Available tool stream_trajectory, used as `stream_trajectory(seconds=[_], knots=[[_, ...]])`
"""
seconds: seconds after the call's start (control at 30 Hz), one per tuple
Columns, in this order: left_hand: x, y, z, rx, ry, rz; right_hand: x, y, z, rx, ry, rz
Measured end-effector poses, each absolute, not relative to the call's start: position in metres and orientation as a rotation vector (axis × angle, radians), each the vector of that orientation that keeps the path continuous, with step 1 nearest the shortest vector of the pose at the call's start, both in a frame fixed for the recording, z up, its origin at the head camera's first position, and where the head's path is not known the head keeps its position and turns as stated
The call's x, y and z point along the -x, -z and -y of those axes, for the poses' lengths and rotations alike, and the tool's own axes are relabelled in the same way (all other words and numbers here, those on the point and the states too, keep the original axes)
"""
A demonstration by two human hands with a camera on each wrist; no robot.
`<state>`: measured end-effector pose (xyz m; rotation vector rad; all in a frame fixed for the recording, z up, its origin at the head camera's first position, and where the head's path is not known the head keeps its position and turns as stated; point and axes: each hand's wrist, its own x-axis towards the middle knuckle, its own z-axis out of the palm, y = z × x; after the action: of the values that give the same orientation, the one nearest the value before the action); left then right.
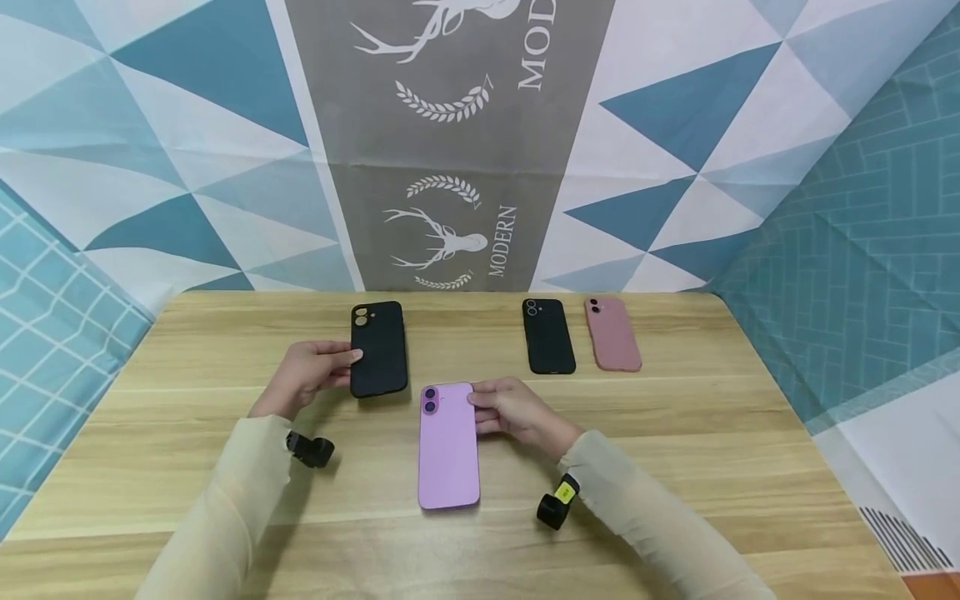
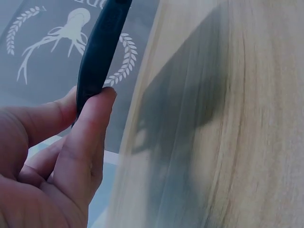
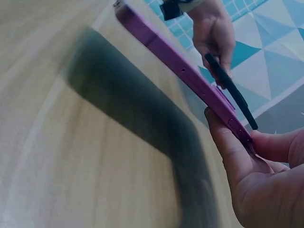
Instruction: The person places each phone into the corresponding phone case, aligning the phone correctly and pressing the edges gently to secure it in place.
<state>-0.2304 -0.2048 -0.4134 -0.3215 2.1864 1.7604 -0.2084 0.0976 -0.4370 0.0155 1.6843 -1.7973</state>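
Observation:
My left hand [image 1: 306,372] pinches a black phone case [image 1: 379,354] by its left edge, thumb on its back face, and the camera cutouts are at the top. In the left wrist view the case [image 2: 102,50] is seen edge-on, raised over the table with its shadow beside it. My right hand [image 1: 517,410] pinches a purple phone [image 1: 448,454] near its upper right edge. Its back and two lenses face up in the head view. The right wrist view shows the phone [image 3: 185,71] edge-on above the table, with the black case [image 3: 232,92] beyond it.
At the back right of the wooden table [image 1: 675,475] lie another black phone case [image 1: 549,337] and a pink phone case [image 1: 612,335], side by side. A patterned cloth [image 1: 450,150] hangs behind the table's far edge. Both wrists carry small black cameras.

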Motion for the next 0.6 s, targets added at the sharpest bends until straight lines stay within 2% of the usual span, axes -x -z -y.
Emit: stream_trajectory(seconds=[0.6], knots=[[0.215,0.399,0.186,0.208,-1.724,-2.191,0.22,0.43,-0.111,-0.061,1.814,-1.726]])
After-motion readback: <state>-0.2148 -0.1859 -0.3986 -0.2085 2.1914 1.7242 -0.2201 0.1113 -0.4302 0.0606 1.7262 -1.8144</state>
